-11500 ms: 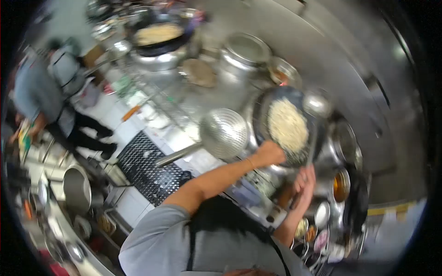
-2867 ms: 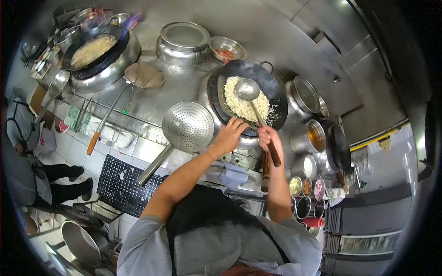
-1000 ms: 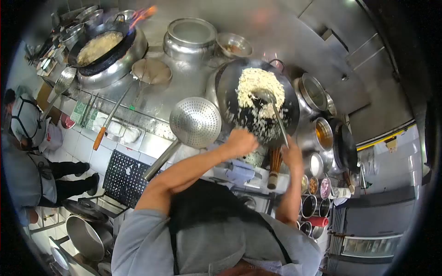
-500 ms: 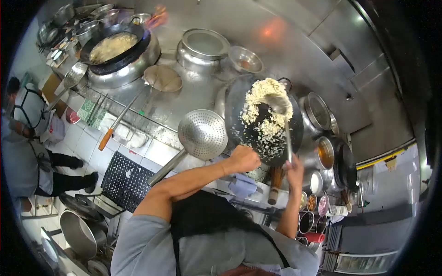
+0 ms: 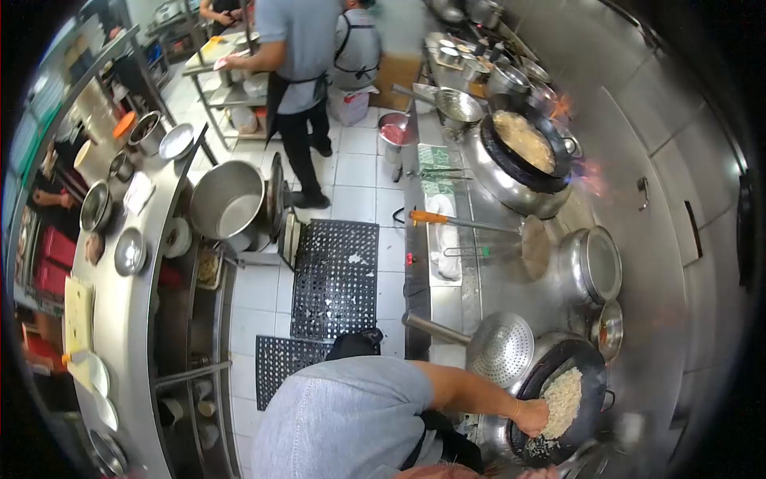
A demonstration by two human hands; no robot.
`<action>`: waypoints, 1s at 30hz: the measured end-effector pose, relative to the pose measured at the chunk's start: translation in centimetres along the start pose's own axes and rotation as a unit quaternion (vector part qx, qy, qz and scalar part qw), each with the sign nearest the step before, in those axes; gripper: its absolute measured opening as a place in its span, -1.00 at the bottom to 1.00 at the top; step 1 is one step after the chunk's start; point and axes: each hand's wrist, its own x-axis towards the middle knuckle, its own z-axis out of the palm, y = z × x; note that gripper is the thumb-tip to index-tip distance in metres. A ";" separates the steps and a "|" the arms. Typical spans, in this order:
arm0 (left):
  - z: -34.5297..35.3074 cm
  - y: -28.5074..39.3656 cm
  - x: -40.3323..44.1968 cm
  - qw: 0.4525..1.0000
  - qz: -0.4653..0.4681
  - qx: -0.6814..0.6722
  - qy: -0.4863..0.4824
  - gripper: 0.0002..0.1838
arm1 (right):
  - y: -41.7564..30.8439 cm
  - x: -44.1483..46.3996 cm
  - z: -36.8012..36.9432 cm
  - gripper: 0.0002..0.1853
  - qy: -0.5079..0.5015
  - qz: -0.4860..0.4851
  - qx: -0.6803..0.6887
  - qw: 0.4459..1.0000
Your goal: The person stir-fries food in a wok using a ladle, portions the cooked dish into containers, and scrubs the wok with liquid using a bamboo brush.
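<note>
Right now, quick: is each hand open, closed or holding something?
Left hand: closed, at the rim of the round black metal wok.
Right hand: mostly cut off by the picture's edge; cannot tell.

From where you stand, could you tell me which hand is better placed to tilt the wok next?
Likely the left hand: it looks closed at the near rim of the wok. The right hand barely shows at the picture's bottom edge.
</note>
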 end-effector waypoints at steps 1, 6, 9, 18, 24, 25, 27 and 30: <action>-0.1 0.1 0.0 1.000 -0.012 0.003 -0.003 -0.67 | 0.0 0.6 0.0 -0.55 -0.006 -0.006 -0.004 1.000; 0.0 0.0 -0.2 0.999 -0.041 0.003 -0.032 -0.67 | 1.4 2.7 -0.5 -0.54 -0.020 -0.035 -0.006 0.999; -0.4 0.3 -0.1 0.999 -0.046 0.015 -0.026 -0.67 | 1.9 3.7 -0.2 -0.52 -0.025 -0.050 -0.011 0.998; -1.4 0.5 -0.2 0.996 -0.045 0.030 -0.064 -0.65 | 2.4 6.5 0.7 -0.49 -0.036 -0.066 -0.023 0.997; -1.5 0.7 -0.1 0.996 -0.046 0.029 -0.068 -0.65 | 2.9 6.9 0.0 -0.46 -0.030 -0.047 -0.026 0.998; -1.6 0.7 -0.2 0.996 -0.046 0.028 -0.064 -0.66 | 3.2 6.7 -0.1 -0.46 -0.031 -0.043 -0.028 0.998; -1.8 0.5 -0.2 0.997 -0.047 0.030 -0.061 -0.66 | 3.8 6.5 -0.2 -0.45 -0.038 -0.041 -0.029 0.998; -1.6 0.9 -0.3 0.995 -0.061 0.027 -0.074 -0.66 | 4.5 5.9 -1.1 -0.43 -0.047 -0.031 -0.035 0.998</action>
